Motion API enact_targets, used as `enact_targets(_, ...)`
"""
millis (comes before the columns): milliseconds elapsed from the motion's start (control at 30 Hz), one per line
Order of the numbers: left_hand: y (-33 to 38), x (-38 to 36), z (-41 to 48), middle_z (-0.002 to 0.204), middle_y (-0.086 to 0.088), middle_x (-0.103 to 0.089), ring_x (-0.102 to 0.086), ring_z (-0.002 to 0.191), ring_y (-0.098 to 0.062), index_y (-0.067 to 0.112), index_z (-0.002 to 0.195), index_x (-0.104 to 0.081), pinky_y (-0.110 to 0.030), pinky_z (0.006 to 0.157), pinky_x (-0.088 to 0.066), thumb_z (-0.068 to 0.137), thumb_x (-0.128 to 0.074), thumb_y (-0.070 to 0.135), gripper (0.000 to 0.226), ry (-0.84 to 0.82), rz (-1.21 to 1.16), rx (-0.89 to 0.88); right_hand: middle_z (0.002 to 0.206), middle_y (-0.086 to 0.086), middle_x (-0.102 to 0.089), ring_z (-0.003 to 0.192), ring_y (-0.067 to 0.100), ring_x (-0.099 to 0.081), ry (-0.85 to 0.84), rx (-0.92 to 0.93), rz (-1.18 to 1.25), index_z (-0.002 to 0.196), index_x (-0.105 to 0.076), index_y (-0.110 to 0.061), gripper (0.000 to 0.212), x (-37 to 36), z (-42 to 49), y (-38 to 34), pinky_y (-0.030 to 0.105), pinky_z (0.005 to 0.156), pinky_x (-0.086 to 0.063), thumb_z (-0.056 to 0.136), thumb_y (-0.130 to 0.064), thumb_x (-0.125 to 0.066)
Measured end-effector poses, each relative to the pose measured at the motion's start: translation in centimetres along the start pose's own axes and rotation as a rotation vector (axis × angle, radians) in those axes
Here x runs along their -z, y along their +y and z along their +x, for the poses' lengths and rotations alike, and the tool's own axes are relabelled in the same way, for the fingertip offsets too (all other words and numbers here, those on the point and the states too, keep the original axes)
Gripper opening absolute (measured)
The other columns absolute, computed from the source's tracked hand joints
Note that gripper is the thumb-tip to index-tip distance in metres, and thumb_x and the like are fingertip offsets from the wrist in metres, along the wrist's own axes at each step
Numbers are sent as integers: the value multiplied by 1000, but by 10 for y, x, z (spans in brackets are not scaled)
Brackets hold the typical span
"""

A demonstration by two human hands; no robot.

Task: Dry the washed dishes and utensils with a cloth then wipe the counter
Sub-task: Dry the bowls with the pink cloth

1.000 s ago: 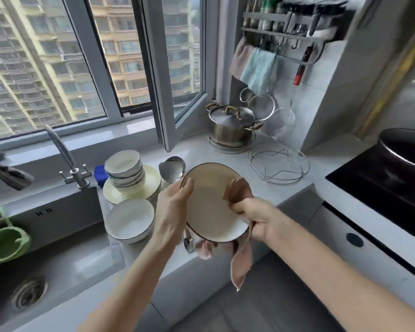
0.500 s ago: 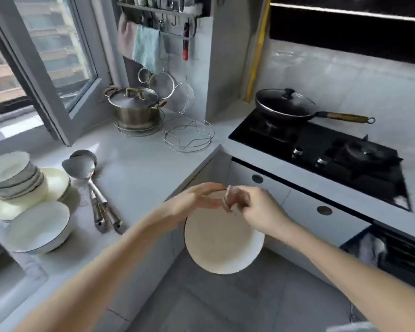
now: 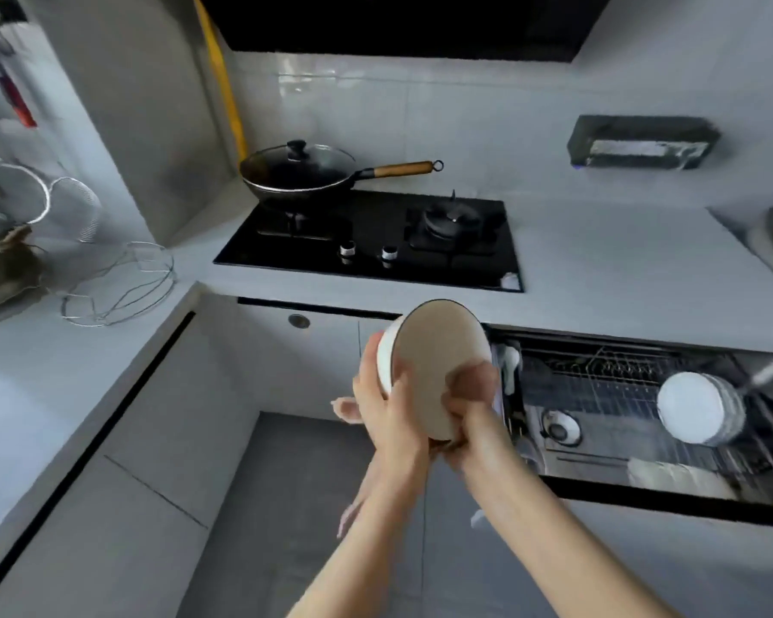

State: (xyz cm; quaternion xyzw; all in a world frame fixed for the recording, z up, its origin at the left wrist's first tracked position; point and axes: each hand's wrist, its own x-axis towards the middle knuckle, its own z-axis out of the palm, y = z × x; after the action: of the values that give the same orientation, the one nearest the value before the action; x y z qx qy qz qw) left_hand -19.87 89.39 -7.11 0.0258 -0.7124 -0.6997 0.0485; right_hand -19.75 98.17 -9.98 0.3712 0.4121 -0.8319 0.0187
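Nearest, both forearms reached up from the bottom edge and met over the grey floor in front of the cabinets. The left hand (image 3: 387, 408) gripped the left rim of the plate (image 3: 436, 354), thumb on the near face and fingers hidden behind it. The plate stood tilted up on its edge, its beige, dark-rimmed face turned towards the camera, held in the air and touching no surface. The right hand (image 3: 469, 414) had its fingers curled round a bunched brownish-pink cloth (image 3: 474, 381) and pressed it against the lower right of the plate's face. A pinkish scrap just left of the left hand was too blurred to identify.

Just beyond the hands, to the right, a pull-out dish drawer (image 3: 621, 457) stood open under the counter (image 3: 599, 265), with a stack of white plates (image 3: 697, 410) on edge in its rack and a small bowl (image 3: 561, 428) nearer the hands.

Farther off, a black hob (image 3: 371, 247) was set into the counter, carrying a lidded wok (image 3: 297, 173) on its far left burner, the wooden handle pointing right. At the left lay a wire rack (image 3: 123, 283), with strainers (image 3: 16, 194) hanging on the wall beyond it. A dark box (image 3: 639, 142) was mounted on the far tiled wall at the right.
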Motion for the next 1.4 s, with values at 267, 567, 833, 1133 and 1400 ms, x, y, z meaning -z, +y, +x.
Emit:
enact_targets(267, -36, -117, 4, 70, 4, -55, -52, 67, -20, 15, 106, -57, -29, 54, -35, 92, -42, 9, 22, -268, 699, 4, 59, -9, -55, 42, 1, -45, 123, 441, -542, 77, -64, -20, 25, 146, 28, -89, 13, 34, -29, 94, -9, -49)
enact_targets(567, -67, -231, -10, 85, -5, -61, -58, 73, -19, 2, 106, -53, -25, 49, -50, 85, -57, -4, 23, -348, 203, 558, 92, -1, -74, 94, 19, -67, -210, 109, -230, 74, -77, -30, 37, 234, 62, -186, 36, 84, -50, 63, -62, -62)
enact_targets(833, -113, -334, 9, 109, -20, -55, -56, 98, -46, -5, 120, -48, -42, 49, -57, 81, -58, -12, 41, -243, -6, 815, 67, 0, -73, 68, 17, -65, 88, 65, -88, 81, -64, -18, 34, 295, 109, -213, 32, 60, -47, 98, -40, -44)
enact_targets(1133, -141, -418, 68, 110, -14, -48, -52, 97, -39, -1, 127, -45, -38, 43, -56, 87, -48, -9, 41, -294, 166, 780, 123, -9, -55, 92, 14, -64, 267, 258, -993, 120, -53, -48, 76, 402, 149, -267, 39, 77, -57, 81, 16, -44)
enact_targets(1400, -214, -470, 64, 116, -15, -50, -59, 77, -37, 7, 129, -42, -46, 50, -58, 88, -41, -7, 43, -352, 324, 999, 101, -22, -57, 83, 11, -66, 204, 90, -1109, 109, -64, -34, 62, 429, 219, -300, 37, 66, -57, 73, 15, -49)
